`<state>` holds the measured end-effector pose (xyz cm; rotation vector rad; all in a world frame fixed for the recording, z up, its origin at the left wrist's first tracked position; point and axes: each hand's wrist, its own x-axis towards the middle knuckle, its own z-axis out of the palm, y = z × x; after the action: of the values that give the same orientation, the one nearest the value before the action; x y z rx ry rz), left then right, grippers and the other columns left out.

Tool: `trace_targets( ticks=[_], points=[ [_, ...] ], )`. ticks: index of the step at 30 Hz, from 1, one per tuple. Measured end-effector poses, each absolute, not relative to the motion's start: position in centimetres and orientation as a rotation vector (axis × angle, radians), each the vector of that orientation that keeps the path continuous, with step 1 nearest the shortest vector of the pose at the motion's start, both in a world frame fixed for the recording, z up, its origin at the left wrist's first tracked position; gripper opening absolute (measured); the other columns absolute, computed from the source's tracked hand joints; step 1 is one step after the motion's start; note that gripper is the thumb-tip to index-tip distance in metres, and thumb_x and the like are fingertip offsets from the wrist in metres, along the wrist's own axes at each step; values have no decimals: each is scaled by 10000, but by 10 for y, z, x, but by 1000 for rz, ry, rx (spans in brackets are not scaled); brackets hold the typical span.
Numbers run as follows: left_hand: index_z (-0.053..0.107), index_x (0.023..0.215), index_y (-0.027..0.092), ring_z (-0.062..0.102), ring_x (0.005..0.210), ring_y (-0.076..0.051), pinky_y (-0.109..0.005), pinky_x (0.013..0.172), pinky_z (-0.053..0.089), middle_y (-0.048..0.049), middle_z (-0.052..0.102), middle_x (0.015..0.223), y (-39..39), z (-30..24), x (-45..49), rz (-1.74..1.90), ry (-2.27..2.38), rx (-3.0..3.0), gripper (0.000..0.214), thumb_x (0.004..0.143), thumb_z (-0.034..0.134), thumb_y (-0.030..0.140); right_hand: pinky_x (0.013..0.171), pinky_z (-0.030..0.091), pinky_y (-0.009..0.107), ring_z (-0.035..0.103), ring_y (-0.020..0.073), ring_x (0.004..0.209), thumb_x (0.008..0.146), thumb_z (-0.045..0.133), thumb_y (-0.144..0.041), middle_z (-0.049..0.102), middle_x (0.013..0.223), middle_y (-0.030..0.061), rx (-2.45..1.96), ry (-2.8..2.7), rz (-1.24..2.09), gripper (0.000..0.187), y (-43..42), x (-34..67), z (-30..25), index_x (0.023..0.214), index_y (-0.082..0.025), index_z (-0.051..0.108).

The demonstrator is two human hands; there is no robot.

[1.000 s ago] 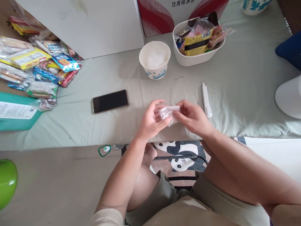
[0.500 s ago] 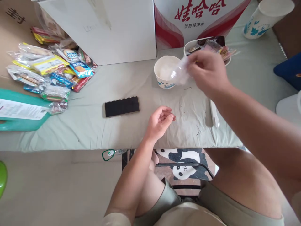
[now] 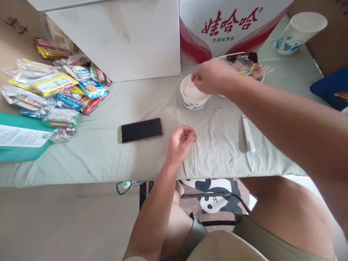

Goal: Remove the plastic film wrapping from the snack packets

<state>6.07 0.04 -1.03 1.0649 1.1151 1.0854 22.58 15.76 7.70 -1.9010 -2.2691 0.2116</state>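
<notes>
the round white paper cup with blue print [image 3: 194,104] stands upright on the surface covered in pale grey-green cloth [image 3: 100,159], roughly in front of the person, probably so that a hand can come down into its wide mouth without stretching. inside it lies a pale, translucent mass that looks like thin plastic film [image 3: 193,93]. the bare right hand [image 3: 213,76] is over the cup's far right rim, its fingers pointing down into the opening; coming in from above likely keeps the light cup from tipping. whether those fingers are clamped on the film or have let it go cannot be told, since the hand hides the tips.

the bare left hand [image 3: 181,143] hangs near the front edge, its fingers loosely curled and partly apart, with nothing seen in them; it seems kept low to leave the cup to the other hand. the flat black smartphone [image 3: 141,130] lies to its left and the slim white plastic cutter-like tool [image 3: 248,134] to its right, both apart from the hands, perhaps set aside for working room.
</notes>
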Motion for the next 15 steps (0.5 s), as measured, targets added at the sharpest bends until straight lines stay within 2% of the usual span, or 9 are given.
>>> trace_targets(
  ticks=[2,3,5,6,8,11,15],
  points=[
    [652,835,194,625,662,-103,-228,644,512,1,653,739,4,-11,60,1150,1138,1087,210,791,748,375,928,526,367,707,233,1061,957,467,-199,774,1123,88,-1934,-2129,65,324,133,256,78,1150,-229,725],
    [652,846,197,626,687,-105,-230,663,521,-1,649,765,6,-13,59,1191,1150,1100,217,785,757,377,919,518,365,701,236,1068,956,442,-183,765,1164,104,-1989,-2044,5,345,121,273,73,1165,-202,716],
    [651,888,209,644,768,-124,-247,722,548,-13,650,835,11,-17,57,1281,1179,1126,249,767,780,384,862,505,394,685,294,1111,916,503,-158,746,1221,160,-2089,-1973,-20,354,101,305,56,1204,-153,708],
    [648,918,218,661,830,-142,-264,759,564,-25,657,888,14,-21,56,1324,1196,1138,279,755,793,393,820,493,385,675,311,1135,905,561,-183,709,1322,169,-2129,-1979,-7,363,94,318,46,1238,-162,704],
    [638,1002,241,685,991,-192,-317,844,589,-56,668,1041,21,-28,53,1383,1239,1173,372,733,814,427,749,451,362,660,337,1166,936,602,-264,670,1395,170,-2198,-2036,15,387,88,335,29,1307,-186,679],
    [601,1112,275,667,1184,-259,-420,992,576,-83,624,1255,32,-38,50,1396,1306,1282,503,716,829,485,711,394,342,666,339,1123,1026,512,-386,692,1328,180,-2240,-2074,-12,382,93,345,18,1299,-175,676],
    [579,1173,286,620,1312,-313,-498,1117,516,-95,557,1380,47,-38,54,1363,1422,1377,577,693,840,472,695,379,343,673,328,1097,1059,438,-420,710,1266,161,-2226,-2120,-6,394,95,356,24,1244,-186,695]
  ],
)
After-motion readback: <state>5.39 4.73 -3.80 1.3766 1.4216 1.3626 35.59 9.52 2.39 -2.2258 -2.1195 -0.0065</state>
